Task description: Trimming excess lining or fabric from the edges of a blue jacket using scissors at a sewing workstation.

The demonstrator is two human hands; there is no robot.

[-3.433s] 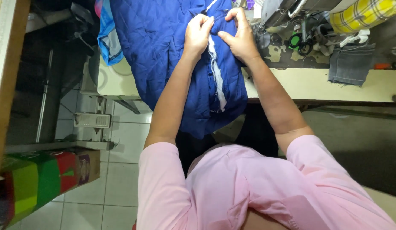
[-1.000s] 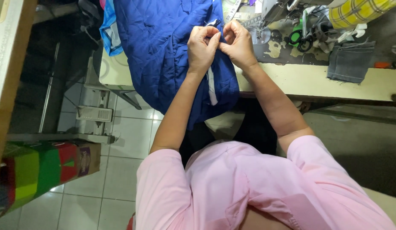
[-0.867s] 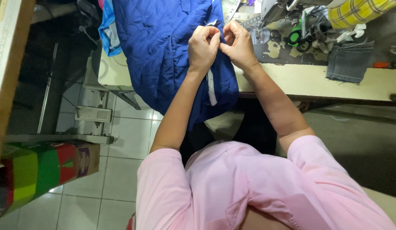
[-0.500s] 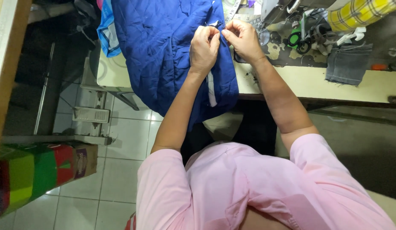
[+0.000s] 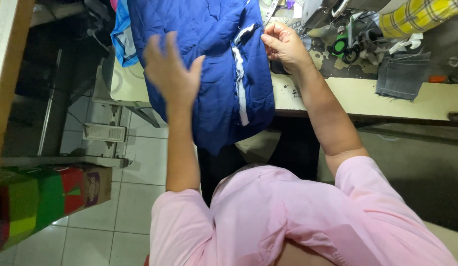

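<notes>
Garment: we see a blue quilted garment [image 5: 209,59] draped over the front edge of the worktop [image 5: 367,96], its lower part hanging free toward the floor. The hang keeps the cloth flat and lets the seam line run straight.
White strip: a white strip [image 5: 240,81] runs down the garment near its right edge. It faces up, so we judge it is laid this way for access.
Right hand: our right hand [image 5: 284,45] has its fingers closed together on the garment's upper edge, at the top of the white strip. This pinch pins the cloth to the worktop and holds the edge taut.
Left hand: our left hand [image 5: 171,71] is raised above the garment, fingers spread apart, holding nothing. It is blurred, so we cannot tell whether it touches the cloth.
Worktop items: a grey denim piece [image 5: 402,75] lies to the right, well apart from the garment; a yellow plaid roll [image 5: 420,15] sits beyond it, with green-handled scissors [image 5: 343,48] nearer the right hand.
Surroundings: a coloured carton [image 5: 47,194] stands on the tiled floor [image 5: 125,202] to the left, clear of the hanging cloth.
</notes>
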